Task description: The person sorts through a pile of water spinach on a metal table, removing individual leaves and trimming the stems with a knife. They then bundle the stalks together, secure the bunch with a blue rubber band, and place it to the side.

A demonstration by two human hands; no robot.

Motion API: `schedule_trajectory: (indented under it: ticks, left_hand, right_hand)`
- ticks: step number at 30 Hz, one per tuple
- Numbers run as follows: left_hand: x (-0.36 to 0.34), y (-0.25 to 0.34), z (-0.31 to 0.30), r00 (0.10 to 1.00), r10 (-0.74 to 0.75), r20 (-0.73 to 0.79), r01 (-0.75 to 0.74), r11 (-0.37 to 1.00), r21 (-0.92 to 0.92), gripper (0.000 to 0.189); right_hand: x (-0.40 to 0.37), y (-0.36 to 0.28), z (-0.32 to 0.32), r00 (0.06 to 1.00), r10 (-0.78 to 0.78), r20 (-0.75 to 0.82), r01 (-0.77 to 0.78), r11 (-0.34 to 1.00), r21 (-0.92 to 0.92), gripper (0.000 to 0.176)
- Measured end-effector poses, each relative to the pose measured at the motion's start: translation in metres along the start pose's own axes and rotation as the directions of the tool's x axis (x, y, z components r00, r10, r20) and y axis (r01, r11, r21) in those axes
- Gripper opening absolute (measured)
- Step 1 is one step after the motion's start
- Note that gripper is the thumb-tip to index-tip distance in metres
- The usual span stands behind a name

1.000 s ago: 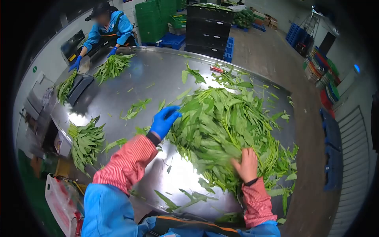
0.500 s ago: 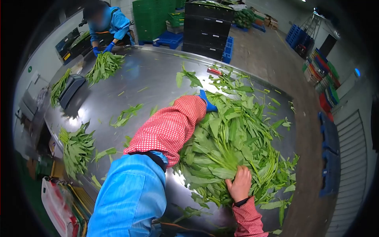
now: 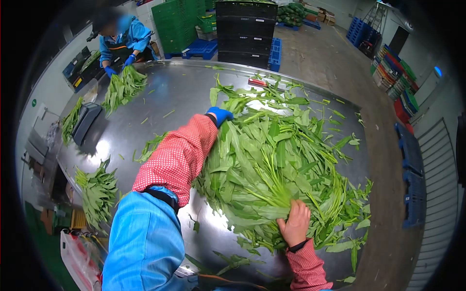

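A big heap of leafy green stalks [image 3: 272, 160] covers the right part of the metal table [image 3: 179, 82]. My left hand [image 3: 222, 115], in a blue glove, reaches across to the heap's upper left edge; its fingers are partly hidden and what they hold cannot be made out. My bare right hand [image 3: 295, 224] lies at the heap's lower side, its fingers curled round the gathered stem ends of some greens. The leaves of those greens fan out up and to the left over the pile.
Across the table a co-worker in blue [image 3: 127, 39] holds a bunch of greens [image 3: 124, 88]. A grey scale [image 3: 87, 122] and another bunch [image 3: 96, 191] are at the left. A red-handled tool [image 3: 257, 82] lies beyond the heap. Black crates [image 3: 244, 36] stand behind.
My left hand has moved left along the far side of the heap. My right hand stays at the stem ends. The co-worker's hands have moved apart slightly around their bunch.
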State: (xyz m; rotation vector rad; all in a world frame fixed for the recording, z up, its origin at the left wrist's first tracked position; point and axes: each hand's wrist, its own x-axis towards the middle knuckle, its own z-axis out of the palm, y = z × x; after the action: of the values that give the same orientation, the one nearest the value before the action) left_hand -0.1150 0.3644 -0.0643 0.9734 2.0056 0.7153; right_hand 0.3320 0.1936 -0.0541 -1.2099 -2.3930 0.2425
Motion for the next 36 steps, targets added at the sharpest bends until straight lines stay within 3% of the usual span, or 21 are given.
schedule_trajectory:
  ticks: [1,2,5,6,7,9,12,15,16,18,19,21,24,27,30,34,36]
  left_hand:
    - [0.022,-0.021,0.0,0.999,-0.03,0.033,0.035,0.988,-0.151,0.046]
    - [0.035,-0.037,0.0,0.999,0.024,0.041,-0.015,0.979,-0.201,0.054]
    - [-0.002,-0.015,0.013,0.98,0.2,-0.01,-0.198,0.963,-0.184,0.072]
    - [-0.029,0.01,0.016,0.984,0.16,-0.076,-0.155,0.985,0.07,0.091]
    - [-0.042,0.027,0.024,0.989,0.136,-0.062,-0.121,0.972,0.2,0.096]
    - [-0.055,0.051,0.041,0.986,0.144,-0.081,-0.084,0.859,0.505,0.087]
    - [-0.049,0.059,0.047,0.988,0.116,-0.098,-0.041,0.826,0.562,0.077]
    - [-0.024,0.029,0.026,0.989,0.073,-0.131,-0.004,0.886,0.464,0.071]
    - [-0.024,0.019,0.014,0.992,0.037,-0.119,0.008,0.934,0.357,0.073]
    - [0.007,-0.034,0.009,0.934,0.108,-0.339,-0.077,0.992,0.102,0.061]
    - [0.003,-0.041,-0.006,0.979,0.062,-0.194,-0.088,0.987,-0.131,0.067]
    - [-0.035,-0.047,-0.024,0.983,0.076,-0.167,-0.147,0.87,-0.47,0.055]
    - [-0.076,-0.058,-0.043,0.985,0.049,-0.164,-0.159,0.61,-0.776,0.041]
    - [-0.108,-0.079,-0.061,0.996,0.085,-0.038,-0.069,0.395,-0.916,0.033]
    - [-0.129,-0.101,-0.072,0.997,0.075,0.0,-0.023,0.297,-0.955,0.032]
    - [-0.174,-0.113,-0.075,0.996,0.081,0.024,0.004,0.242,-0.97,0.032]
    - [-0.205,-0.111,-0.073,0.996,0.092,0.0,-0.025,0.267,-0.963,0.034]
  right_hand:
    - [-0.001,0.0,0.0,1.0,0.007,0.003,-0.007,1.0,0.0,0.067]
    - [-0.002,-0.001,0.0,1.0,0.012,0.006,-0.012,1.0,0.001,0.066]
    - [0.0,0.0,0.003,1.0,0.01,-0.002,-0.01,1.0,-0.006,0.066]
    - [-0.001,0.0,0.003,1.0,0.007,-0.001,-0.007,1.0,-0.012,0.066]
    - [-0.001,0.0,0.004,1.0,0.007,0.003,-0.007,1.0,-0.013,0.065]
    - [0.0,0.0,0.003,1.0,0.006,0.009,-0.006,1.0,-0.015,0.065]
    - [0.0,-0.002,0.003,1.0,0.005,0.001,-0.005,0.999,-0.042,0.065]
    - [-0.001,-0.003,0.004,1.0,0.01,-0.008,-0.01,0.999,-0.031,0.065]
    - [-0.001,-0.002,0.004,1.0,0.013,-0.013,-0.014,1.0,-0.015,0.064]
    - [-0.001,-0.002,0.005,1.0,0.025,-0.015,-0.024,1.0,0.02,0.062]
    - [-0.002,-0.002,0.005,0.999,0.03,-0.015,-0.029,0.999,0.014,0.062]
    - [-0.001,-0.002,0.005,0.999,0.031,-0.016,-0.031,1.0,0.001,0.061]
    - [-0.002,-0.001,0.008,1.0,0.016,-0.018,-0.017,0.999,-0.038,0.064]
    - [-0.001,-0.002,0.008,1.0,0.011,-0.028,-0.012,0.999,-0.034,0.063]
    - [-0.001,-0.005,0.006,1.0,0.016,-0.022,-0.017,0.998,-0.06,0.063]
    - [0.003,-0.008,-0.004,0.999,-0.019,0.05,0.024,0.995,-0.098,0.062]
    - [0.007,-0.025,-0.025,0.994,0.021,0.109,0.005,0.973,-0.233,0.064]
